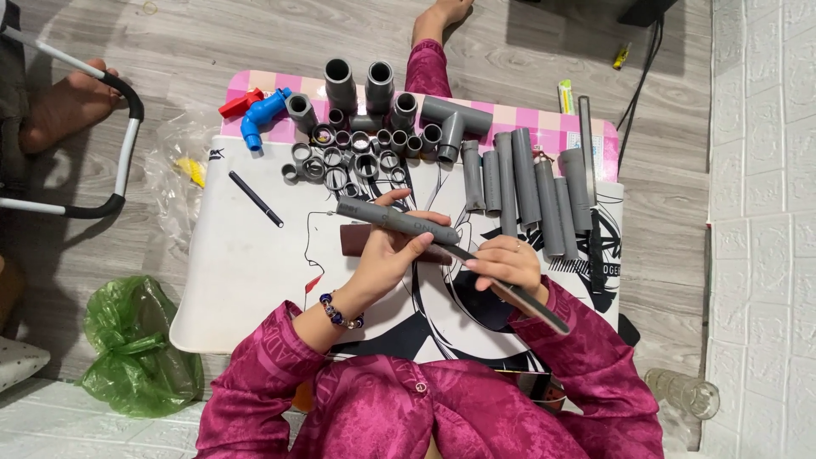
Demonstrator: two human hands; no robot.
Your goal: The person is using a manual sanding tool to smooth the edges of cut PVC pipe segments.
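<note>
The single head-worn camera is looking almost straight down from close above, taking in the small white printed tabletop (238, 280), with grey wood-look flooring (212, 42) at the far edge.

This looks like a room in a home. A person sits on a grey wood floor (212, 51) at a small low desk (238, 280), beside a white brick wall (765, 212).
</note>
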